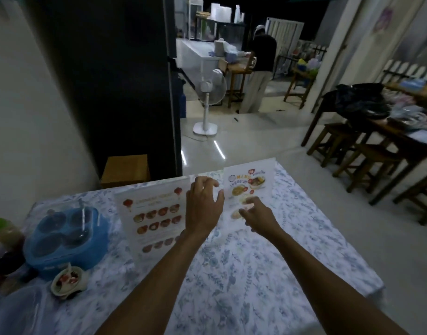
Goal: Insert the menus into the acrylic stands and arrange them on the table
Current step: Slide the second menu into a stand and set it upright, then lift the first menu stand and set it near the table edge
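Note:
Two menus stand in acrylic stands on the floral-cloth table (243,274). The left menu (154,216) shows red lanterns and rows of dishes. The right menu (253,182) carries the word MENU and bowls of food. My left hand (202,209) hovers between them, fingers spread, its fingertips over the left stand's right edge and holding nothing. My right hand (258,217) reaches with fingers apart in front of the right menu's lower part; whether it touches the stand I cannot tell.
A blue condiment caddy with a clear lid (67,240) and a small bowl (68,282) sit at the table's left. A wooden stool (125,170) stands behind the table. A floor fan (208,102), a person (260,68) and wooden tables with stools (367,141) are farther off.

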The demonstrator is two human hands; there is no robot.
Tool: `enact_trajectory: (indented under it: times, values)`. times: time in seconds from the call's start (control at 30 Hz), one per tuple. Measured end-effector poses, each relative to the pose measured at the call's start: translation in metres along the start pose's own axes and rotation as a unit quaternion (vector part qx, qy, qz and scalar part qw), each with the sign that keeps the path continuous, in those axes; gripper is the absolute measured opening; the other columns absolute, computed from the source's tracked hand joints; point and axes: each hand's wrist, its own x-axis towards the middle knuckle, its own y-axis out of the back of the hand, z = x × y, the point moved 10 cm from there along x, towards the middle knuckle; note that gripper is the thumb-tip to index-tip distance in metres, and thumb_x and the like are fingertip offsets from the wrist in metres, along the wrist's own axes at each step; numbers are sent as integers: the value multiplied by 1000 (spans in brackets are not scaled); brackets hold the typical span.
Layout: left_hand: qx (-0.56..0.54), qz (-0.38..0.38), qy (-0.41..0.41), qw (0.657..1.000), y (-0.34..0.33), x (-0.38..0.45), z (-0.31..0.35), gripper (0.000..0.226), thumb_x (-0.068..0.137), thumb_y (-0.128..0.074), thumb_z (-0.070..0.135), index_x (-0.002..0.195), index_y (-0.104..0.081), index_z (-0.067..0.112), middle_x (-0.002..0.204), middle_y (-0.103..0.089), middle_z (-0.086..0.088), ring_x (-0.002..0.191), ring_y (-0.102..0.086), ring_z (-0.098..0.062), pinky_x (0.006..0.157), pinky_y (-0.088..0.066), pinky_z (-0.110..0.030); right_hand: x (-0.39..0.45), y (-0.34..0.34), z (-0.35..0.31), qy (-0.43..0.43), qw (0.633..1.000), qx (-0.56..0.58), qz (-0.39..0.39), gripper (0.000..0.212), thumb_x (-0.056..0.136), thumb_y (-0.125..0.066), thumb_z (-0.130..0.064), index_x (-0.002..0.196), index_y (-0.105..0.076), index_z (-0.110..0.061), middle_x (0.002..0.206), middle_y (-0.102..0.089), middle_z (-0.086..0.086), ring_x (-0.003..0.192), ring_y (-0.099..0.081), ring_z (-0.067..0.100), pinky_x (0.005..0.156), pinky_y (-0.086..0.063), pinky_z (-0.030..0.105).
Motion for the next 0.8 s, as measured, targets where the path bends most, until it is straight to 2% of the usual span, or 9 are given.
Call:
enact_trajectory:
  times: [0.1,0.23,0.33,0.5,0.6,0.7,0.8]
  values:
    - [-23,-47,-1,999,-35,-6,19,18,88,-65,27,104,-62,19,111,-55,1,103,-56,-20,89,-47,-35,-4,27,33,-36,999,2,15,46,91,-60,-45,129,-47,-23,106,-70,6,89,-70,23,79,-62,47]
    - [-41,-100,24,994,-74,-26,26,26,90,-63,29,114,-61,18,114,-54,0,104,-58,-22,90,-50,-40,-9,52,63,-67,997,18,30,43,95,-62,-41,130,-47,-19,87,-68,-2,80,-70,18,73,-63,45]
    - [-48,-120,38,991,-89,-35,23,26,91,-63,31,114,-60,19,115,-55,0,105,-58,-22,89,-52,-40,-10,56,72,-71,997,31,29,43,96,-61,-37,132,-47,-17,87,-69,0,81,-70,18,74,-62,43]
    - [-48,-126,63,989,-103,-37,8,16,91,-63,33,103,-57,25,111,-54,3,100,-58,-19,82,-54,-38,-4,40,82,-72,996,47,9,41,97,-60,-36,131,-46,-18,95,-74,12,85,-72,29,74,-62,48]
    - [-39,-131,96,986,-120,-50,-13,13,93,-60,34,102,-55,26,108,-53,3,95,-59,-20,77,-54,-37,7,26,95,-71,996,43,-11,41,97,-59,-37,131,-47,-18,90,-71,7,80,-71,25,75,-61,46]
    - [-27,-144,137,980,-143,-71,-38,13,95,-60,34,102,-55,25,108,-52,3,94,-59,-20,75,-54,-39,25,0,118,-76,995,41,-50,40,98,-59,-35,131,-47,-16,88,-72,10,82,-70,27,79,-60,48]
    - [-15,-148,200,968,-168,-95,-67,12,94,-62,33,101,-56,25,108,-53,3,96,-60,-19,76,-55,-38,45,-34,147,-78,991,24,-105,39,98,-60,-32,130,-47,-15,78,-70,3,76,-69,23,74,-58,42]
